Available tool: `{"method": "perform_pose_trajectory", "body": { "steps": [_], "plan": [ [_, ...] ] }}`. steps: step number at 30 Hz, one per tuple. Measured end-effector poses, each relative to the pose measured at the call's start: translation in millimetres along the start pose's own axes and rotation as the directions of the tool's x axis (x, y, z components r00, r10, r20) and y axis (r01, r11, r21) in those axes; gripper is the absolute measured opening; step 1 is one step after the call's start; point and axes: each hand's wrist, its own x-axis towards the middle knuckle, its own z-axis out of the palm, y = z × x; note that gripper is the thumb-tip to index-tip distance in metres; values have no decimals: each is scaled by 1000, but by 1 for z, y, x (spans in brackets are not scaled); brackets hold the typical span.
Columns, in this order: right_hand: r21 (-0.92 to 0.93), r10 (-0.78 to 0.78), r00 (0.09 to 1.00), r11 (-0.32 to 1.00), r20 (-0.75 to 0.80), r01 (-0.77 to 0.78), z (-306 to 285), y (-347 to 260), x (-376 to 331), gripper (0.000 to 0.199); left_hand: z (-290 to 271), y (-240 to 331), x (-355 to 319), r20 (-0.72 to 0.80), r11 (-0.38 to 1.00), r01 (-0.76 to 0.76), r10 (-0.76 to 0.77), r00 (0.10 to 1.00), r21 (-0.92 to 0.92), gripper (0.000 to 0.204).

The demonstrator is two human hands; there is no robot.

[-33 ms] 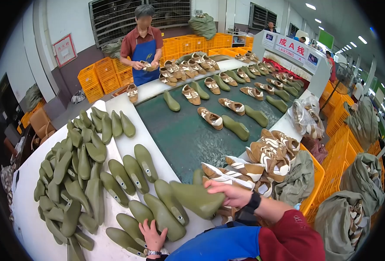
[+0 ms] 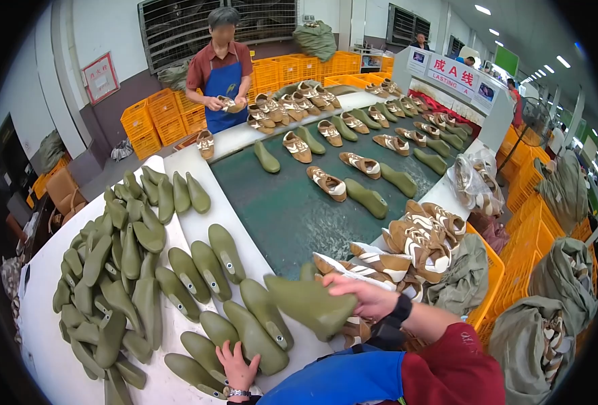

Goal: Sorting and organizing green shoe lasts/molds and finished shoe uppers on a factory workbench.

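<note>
In my right hand (image 2: 366,297) is a green shoe last (image 2: 309,307), gripped at its right end above the near edge of the white table. My left hand (image 2: 239,370) lies with its fingers spread on the near end of a row of lasts. Its fingertips touch or nearly touch a long green last (image 2: 255,337). Another last (image 2: 265,312) lies beside that one, partly covered by the held last. Several more lasts (image 2: 208,270) lie side by side farther along the row. Just beyond my right hand lie brown and white sneakers (image 2: 380,260).
A large heap of green lasts (image 2: 120,253) covers the table's left side. Lasts and sneakers (image 2: 326,182) stand on the green conveyor belt (image 2: 265,223). A person in a blue apron (image 2: 223,91) handles a sneaker across it. Orange crates (image 2: 525,233) and grey-green sacks (image 2: 532,344) line the right.
My right hand has shifted slightly to the right with the shoe last, which has tilted a little. My left hand has not visibly moved.
</note>
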Motion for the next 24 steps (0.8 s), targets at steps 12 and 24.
{"method": "perform_pose_trajectory", "body": {
  "steps": [12, 24],
  "plan": [
    [-723, -278, 926, 690, -254, 9, -83, -200, 67, 17, -11, 15, 7, 58, 997, 57, -60, 996, 52, 65],
    [-827, -233, 961, -503, -151, -252, -231, -95, 232, 35, -20, 37, 17, 156, 987, 144, -154, 976, 77, 64]
  ]
}}
